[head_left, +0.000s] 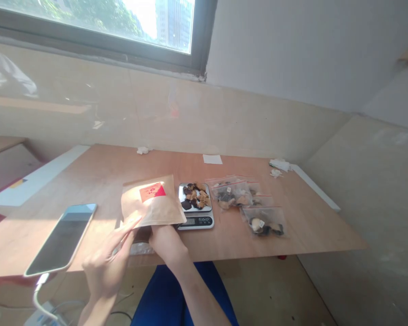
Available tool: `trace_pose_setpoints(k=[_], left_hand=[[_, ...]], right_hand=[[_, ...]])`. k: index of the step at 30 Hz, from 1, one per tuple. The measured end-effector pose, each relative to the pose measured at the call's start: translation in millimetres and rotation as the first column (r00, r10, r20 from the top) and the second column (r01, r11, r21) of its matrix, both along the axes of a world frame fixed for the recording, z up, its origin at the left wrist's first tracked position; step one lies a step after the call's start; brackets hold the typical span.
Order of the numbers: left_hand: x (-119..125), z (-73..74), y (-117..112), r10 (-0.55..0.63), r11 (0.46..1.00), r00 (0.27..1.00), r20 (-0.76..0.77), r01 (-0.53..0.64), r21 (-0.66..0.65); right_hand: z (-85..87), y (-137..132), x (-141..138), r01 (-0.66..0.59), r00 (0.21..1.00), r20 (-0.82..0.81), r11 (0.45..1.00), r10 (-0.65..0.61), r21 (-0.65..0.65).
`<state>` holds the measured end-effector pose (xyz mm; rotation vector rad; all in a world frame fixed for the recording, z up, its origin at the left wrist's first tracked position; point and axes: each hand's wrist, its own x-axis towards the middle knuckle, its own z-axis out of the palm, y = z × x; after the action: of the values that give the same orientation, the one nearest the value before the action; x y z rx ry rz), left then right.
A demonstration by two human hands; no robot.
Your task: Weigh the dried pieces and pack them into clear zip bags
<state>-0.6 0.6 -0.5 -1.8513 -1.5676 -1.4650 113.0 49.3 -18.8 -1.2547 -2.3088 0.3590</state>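
Observation:
A brown kraft paper bag (153, 203) with a red label lies tilted above the table's front part, its mouth facing me. My left hand (107, 258) grips the bag's near left edge, the fingers closed on it. My right hand (168, 242) reaches into the mouth of the bag, and its fingers are hidden inside. Just right of the bag stands a small digital kitchen scale (194, 221). Dried dark-and-tan pieces (195, 196), which look like dried mushrooms, are heaped on its plate. A clear plastic bag (143, 248) shows partly under the paper bag.
Several clear zip bags (233, 194) of similar pieces overlap right of the scale, with one zip bag (265, 222) nearer the front edge. A phone (63, 237) with a white cable (37, 294) lies at left. White paper (212, 159) and crumpled tissue (143, 150) lie along the back.

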Motion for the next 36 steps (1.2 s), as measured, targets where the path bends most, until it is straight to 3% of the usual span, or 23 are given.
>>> trace_pose_setpoints(k=[3, 5, 10, 20, 24, 31, 36], left_hand=[[1, 2.5, 1, -0.001, 1.000, 1.000, -0.012, 0.002, 0.007], [1, 4.5, 1, -0.001, 1.000, 1.000, -0.028, 0.002, 0.023], [2, 7.4, 3, -0.022, 0.999, 0.999, -0.039, 0.023, 0.031], [8, 11.5, 2, -0.037, 0.999, 0.999, -0.010, 0.037, -0.020], [10, 13.1, 4, -0.016, 0.999, 1.000, -0.006, 0.016, -0.029], [18, 16.2, 4, -0.017, 0.997, 1.000, 0.002, 0.017, -0.077], [14, 18.7, 9, 0.025, 0.996, 1.000, 0.000, -0.025, -0.090]], right_hand=[[2.5, 1, 4, -0.003, 0.994, 0.105, 0.995, 0.014, -0.103], [3.8, -2, 4, -0.008, 0.993, 0.116, 0.996, 0.018, -0.085], [9.1, -10, 1, 0.076, 0.996, -0.053, 0.997, -0.077, -0.017], [31.7, -19, 7, 0.186, 0.965, -0.155, 0.968, -0.212, -0.168], [30.0, -26, 9, 0.300, 0.890, -0.329, 0.949, -0.316, -0.099], [14.8, -21, 5, 0.349, 0.812, -0.466, 0.932, -0.351, -0.096], [8.8, -29, 7, 0.442, 0.747, -0.614, 0.881, -0.257, 0.169]])
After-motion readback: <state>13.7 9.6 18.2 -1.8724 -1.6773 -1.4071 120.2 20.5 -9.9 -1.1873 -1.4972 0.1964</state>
